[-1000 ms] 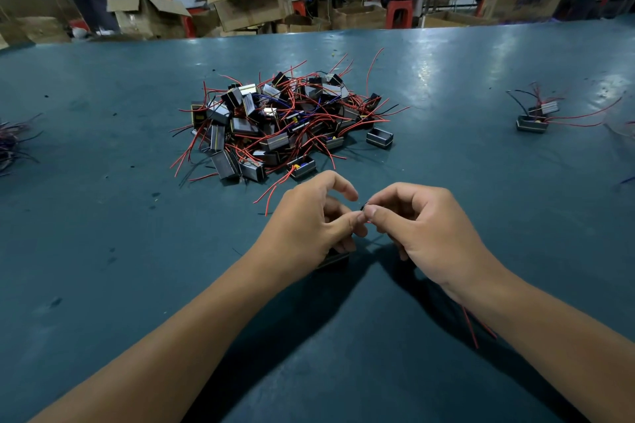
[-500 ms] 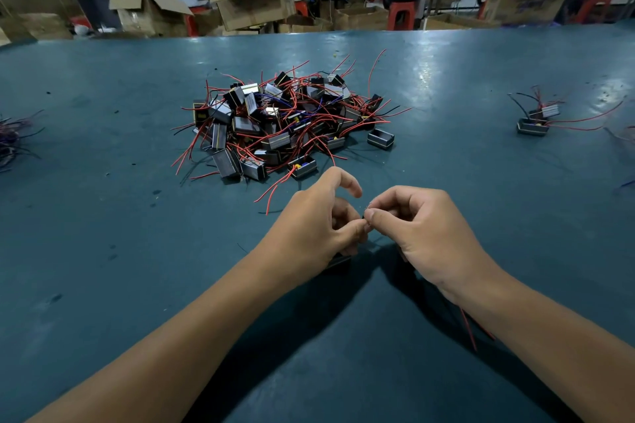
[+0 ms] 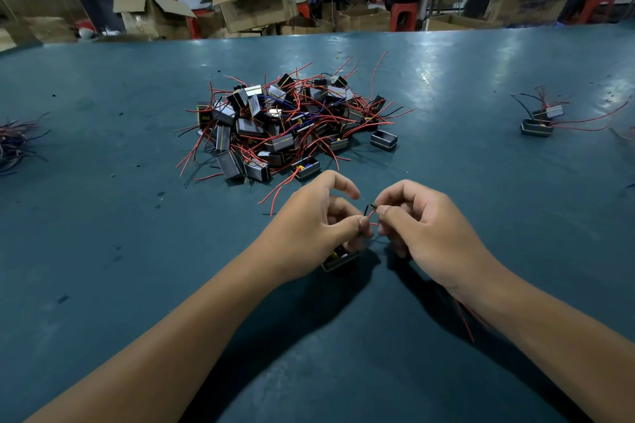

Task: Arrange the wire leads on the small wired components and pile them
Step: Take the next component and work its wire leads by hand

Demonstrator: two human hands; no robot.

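A small black box component [image 3: 340, 260] rests on the green table under my left hand [image 3: 316, 227], mostly hidden by the fingers. Its thin black and red wire leads [image 3: 370, 213] rise between my hands. Thumb and fingers of my left hand pinch the leads low down. My right hand [image 3: 422, 223] pinches the bent black lead tip just to the right. A big heap of the same components [image 3: 285, 124] with tangled red leads lies beyond my hands. A red lead [image 3: 464, 321] trails under my right forearm.
Two components with long red leads [image 3: 541, 120] lie at the far right. A bundle of dark wires [image 3: 13, 144] sits at the left edge. One lone box [image 3: 383, 140] lies beside the heap. Cardboard boxes [image 3: 254, 3] and seated people are beyond the table's far edge.
My hands have drawn slightly apart, and the black and red leads now show between the fingertips. The component under my left hand is more exposed.
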